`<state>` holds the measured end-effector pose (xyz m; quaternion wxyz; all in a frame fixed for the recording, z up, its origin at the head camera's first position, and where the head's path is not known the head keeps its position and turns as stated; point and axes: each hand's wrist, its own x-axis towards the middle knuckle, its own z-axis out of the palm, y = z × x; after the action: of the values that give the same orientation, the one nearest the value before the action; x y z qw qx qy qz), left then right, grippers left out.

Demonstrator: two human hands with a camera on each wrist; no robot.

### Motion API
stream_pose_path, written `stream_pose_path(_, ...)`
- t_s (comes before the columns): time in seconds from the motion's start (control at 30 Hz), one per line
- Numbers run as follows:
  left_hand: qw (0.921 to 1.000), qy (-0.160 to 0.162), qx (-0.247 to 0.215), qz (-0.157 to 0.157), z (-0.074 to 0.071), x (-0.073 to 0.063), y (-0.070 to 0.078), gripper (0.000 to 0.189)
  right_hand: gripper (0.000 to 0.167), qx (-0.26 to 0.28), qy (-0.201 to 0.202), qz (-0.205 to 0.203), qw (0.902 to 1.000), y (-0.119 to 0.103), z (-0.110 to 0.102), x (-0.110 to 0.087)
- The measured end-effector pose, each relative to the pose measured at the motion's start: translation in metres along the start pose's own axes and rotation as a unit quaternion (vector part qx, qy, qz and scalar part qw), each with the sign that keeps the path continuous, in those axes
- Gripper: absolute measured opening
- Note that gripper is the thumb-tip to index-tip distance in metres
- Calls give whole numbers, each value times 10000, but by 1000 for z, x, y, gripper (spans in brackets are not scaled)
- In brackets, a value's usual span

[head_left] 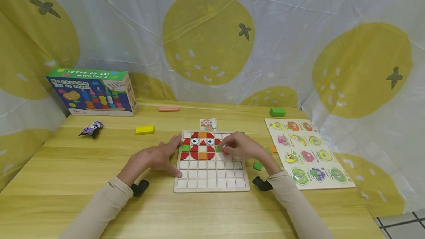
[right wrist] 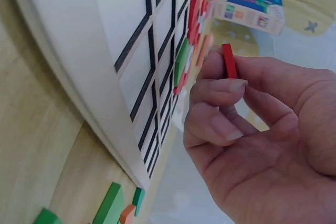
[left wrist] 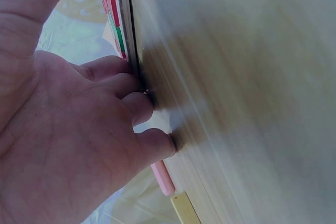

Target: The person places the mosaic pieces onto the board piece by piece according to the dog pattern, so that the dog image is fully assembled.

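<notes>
While your grid board [head_left: 211,183] is carrying a tile pattern [head_left: 194,155] across part of its upper 4 rows, its bottom 3 are lying bare; your left hand [head_left: 162,158] is resting spread along its left edge, your right hand [head_left: 241,145] pinching 1 red tile [right wrist: 229,61] above its right side.

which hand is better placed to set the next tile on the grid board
Likely the right hand: it pinches a red tile over the grid board. The left hand shows no tile; it lies spread along the board's left edge, perhaps better suited to steadying it.
</notes>
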<state>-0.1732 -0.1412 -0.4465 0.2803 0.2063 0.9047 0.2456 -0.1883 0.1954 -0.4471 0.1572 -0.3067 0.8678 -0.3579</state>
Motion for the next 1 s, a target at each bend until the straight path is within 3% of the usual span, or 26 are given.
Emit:
stream_pose_path(0.13,10000,3,11,-22,-1,0,1,139,11,202,86,105,9997,-2,-2,-1)
stream_pose_path(0.37,10000,-1,33,-31,-1,-1,1,138,5,652,501,764,9937,2,3,2)
stream_pose_path(0.63,10000,-2,41,-3,-1,0,1,139,3,1120,552,743,9894,2,9,2)
stream_pose_path(0.8,10000,-3,32,32,-1,0,1,139,8,1340,352,786,9872,2,9,1)
stream_pose_path(1.0,10000,8,37,63,0,0,1,138,14,946,89,516,9941,4,9,2)
